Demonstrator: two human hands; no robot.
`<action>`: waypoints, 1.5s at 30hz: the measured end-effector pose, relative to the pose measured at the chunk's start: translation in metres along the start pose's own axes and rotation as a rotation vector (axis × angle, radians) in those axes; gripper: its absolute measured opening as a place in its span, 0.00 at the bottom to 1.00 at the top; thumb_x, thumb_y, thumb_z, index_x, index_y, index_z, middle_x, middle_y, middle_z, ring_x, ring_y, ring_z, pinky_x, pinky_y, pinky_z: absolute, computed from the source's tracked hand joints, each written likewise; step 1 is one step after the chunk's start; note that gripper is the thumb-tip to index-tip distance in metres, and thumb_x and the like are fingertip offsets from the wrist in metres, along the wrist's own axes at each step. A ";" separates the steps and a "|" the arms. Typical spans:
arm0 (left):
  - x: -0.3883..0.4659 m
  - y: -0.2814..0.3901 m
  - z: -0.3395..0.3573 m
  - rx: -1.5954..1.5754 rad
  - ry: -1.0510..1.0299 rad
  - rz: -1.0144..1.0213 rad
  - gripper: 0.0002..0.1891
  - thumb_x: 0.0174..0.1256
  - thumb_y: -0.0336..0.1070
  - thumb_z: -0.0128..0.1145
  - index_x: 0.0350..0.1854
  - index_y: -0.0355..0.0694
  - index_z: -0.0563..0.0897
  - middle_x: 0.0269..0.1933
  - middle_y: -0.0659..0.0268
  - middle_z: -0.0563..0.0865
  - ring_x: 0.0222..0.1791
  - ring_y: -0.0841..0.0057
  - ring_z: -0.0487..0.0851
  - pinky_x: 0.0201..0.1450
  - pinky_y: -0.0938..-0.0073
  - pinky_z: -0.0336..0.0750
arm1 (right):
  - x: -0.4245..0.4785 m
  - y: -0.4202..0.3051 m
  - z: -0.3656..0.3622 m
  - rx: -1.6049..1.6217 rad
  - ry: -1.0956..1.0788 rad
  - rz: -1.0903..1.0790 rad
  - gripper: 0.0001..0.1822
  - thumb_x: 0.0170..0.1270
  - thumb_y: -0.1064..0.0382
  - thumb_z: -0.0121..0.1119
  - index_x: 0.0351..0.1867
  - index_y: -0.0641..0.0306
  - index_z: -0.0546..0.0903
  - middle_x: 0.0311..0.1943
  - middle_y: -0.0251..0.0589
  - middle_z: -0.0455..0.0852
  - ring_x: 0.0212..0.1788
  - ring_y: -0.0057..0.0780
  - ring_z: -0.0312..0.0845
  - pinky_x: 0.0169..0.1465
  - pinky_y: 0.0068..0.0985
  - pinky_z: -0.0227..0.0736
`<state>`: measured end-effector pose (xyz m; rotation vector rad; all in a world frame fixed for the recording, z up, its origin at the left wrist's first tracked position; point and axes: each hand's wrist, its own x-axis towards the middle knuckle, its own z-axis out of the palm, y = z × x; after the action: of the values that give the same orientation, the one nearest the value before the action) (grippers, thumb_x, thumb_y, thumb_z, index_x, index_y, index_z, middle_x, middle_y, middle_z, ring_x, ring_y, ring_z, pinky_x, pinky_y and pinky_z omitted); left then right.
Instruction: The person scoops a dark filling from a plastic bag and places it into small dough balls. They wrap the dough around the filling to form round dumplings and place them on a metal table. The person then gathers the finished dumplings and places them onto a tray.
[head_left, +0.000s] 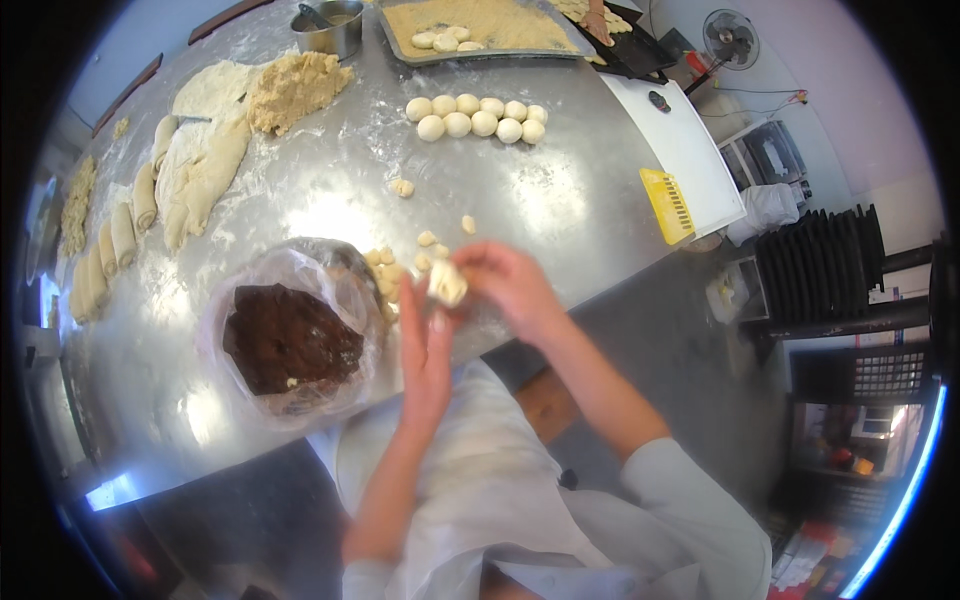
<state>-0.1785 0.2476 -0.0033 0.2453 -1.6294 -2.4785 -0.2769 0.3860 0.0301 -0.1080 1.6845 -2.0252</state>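
Over the near edge of the table, a small pale piece of dough (448, 283) with a torn, layered surface sits between my hands. My right hand (514, 289) pinches it from the right, slightly blurred. My left hand (426, 337) is upright beside it, with thumb and fingers against its lower left side. Left of my hands stands a bowl lined with a clear plastic bag (214, 330), holding dark brown paste (289, 337). Small dough lumps (388, 276) are heaped between bowl and left hand. A few loose lumps (427, 238) lie just beyond my fingers.
Round dough balls (457, 124) stand in two rows farther back. At left are rolled dough logs (122, 232), a dough sheet (202, 172) and a crumbly mass (292, 90). Behind are a metal pot (345, 37) and crumb tray (487, 54). A yellow scraper (666, 206) lies right; another person's hand (598, 28) works beyond.
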 end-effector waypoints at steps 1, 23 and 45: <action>0.003 0.004 0.006 -0.178 -0.031 -0.113 0.29 0.86 0.38 0.49 0.83 0.35 0.60 0.74 0.54 0.72 0.67 0.70 0.79 0.68 0.68 0.76 | -0.012 0.004 0.009 -0.139 0.028 -0.023 0.13 0.77 0.68 0.56 0.58 0.66 0.83 0.51 0.39 0.90 0.51 0.25 0.86 0.55 0.26 0.80; -0.017 0.017 0.021 0.066 -0.182 -0.461 0.26 0.83 0.43 0.52 0.75 0.32 0.72 0.66 0.56 0.84 0.65 0.71 0.81 0.70 0.67 0.72 | 0.011 0.035 -0.058 -1.544 0.487 -0.724 0.22 0.74 0.61 0.61 0.66 0.64 0.77 0.57 0.54 0.83 0.60 0.51 0.78 0.62 0.39 0.72; -0.040 0.006 -0.012 0.042 -0.077 -0.426 0.19 0.83 0.41 0.53 0.66 0.35 0.80 0.57 0.62 0.89 0.56 0.77 0.84 0.62 0.71 0.77 | 0.061 0.023 -0.112 -1.106 0.375 -0.468 0.19 0.72 0.57 0.67 0.57 0.63 0.80 0.57 0.47 0.85 0.62 0.38 0.79 0.65 0.35 0.72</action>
<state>-0.1367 0.2439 -0.0008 0.5621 -1.8222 -2.7865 -0.3638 0.4588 -0.0329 -0.5548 3.0678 -1.1443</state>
